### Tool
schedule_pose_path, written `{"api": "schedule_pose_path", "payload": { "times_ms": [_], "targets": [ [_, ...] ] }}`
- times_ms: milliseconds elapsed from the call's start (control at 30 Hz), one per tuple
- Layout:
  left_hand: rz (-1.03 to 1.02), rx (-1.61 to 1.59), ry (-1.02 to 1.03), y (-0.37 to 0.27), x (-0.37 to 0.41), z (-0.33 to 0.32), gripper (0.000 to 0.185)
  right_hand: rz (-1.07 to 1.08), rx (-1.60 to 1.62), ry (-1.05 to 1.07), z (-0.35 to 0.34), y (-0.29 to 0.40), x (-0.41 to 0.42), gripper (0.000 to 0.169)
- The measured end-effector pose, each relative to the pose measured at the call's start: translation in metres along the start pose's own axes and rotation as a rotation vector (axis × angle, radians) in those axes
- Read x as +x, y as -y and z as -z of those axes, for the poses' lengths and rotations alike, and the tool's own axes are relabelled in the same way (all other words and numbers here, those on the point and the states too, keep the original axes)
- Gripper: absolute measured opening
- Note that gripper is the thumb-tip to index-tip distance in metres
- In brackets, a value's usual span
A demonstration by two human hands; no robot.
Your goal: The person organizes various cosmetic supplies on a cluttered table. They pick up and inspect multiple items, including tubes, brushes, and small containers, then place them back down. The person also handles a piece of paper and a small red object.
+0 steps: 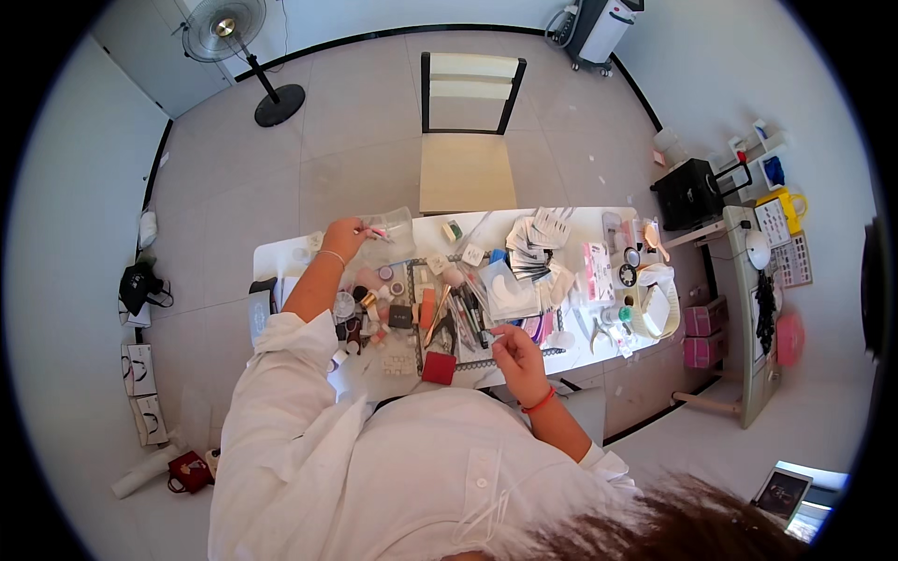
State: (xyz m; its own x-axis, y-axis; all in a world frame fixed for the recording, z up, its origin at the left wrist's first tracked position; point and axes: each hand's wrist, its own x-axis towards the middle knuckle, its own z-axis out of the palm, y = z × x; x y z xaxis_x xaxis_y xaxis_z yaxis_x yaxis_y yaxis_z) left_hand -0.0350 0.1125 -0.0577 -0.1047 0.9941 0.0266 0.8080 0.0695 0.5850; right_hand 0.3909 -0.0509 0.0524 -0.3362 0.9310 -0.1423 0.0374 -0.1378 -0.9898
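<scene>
My left hand (344, 239) reaches over the far left of the table and pinches a thin pink tool (381, 234). The tool is above a clear plastic box (400, 228); whether it touches the box I cannot tell. My right hand (518, 357) hovers by the table's near edge with its fingers bent and apart, and nothing shows in them. Just beyond it lie several pens or slim brushes (471, 312). A red square case (439, 368) sits left of this hand. Between both hands are a black square case (400, 316) and small cosmetic jars (386, 273).
Fanned packets (530, 245), a pink-and-white box (598, 272) and nippers (598, 335) lie on the right of the white table (280, 256). A cream basket (670, 324) stands at its right end. Across from me is a chair (466, 168); a fan (279, 105) stands farther off.
</scene>
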Motion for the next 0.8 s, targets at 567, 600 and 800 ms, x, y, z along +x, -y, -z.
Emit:
{"api": "schedule_pose_path", "payload": {
  "times_ms": [567, 600, 800],
  "targets": [
    [0.011, -0.088, 0.050, -0.030, -0.036, 0.021, 0.034, -0.090, -0.096, -0.125, 0.036, -0.022, 0.017, 0.015],
    [-0.014, -0.053, -0.028, -0.035, -0.048, 0.020, 0.035, -0.106, -0.136, -0.115, 0.040, -0.027, 0.019, 0.014],
    [0.165, -0.428, 0.159, -0.099, -0.128, 0.000, 0.029, -0.033, -0.509, -0.009, 0.040, -0.077, 0.018, 0.019]
  ]
}}
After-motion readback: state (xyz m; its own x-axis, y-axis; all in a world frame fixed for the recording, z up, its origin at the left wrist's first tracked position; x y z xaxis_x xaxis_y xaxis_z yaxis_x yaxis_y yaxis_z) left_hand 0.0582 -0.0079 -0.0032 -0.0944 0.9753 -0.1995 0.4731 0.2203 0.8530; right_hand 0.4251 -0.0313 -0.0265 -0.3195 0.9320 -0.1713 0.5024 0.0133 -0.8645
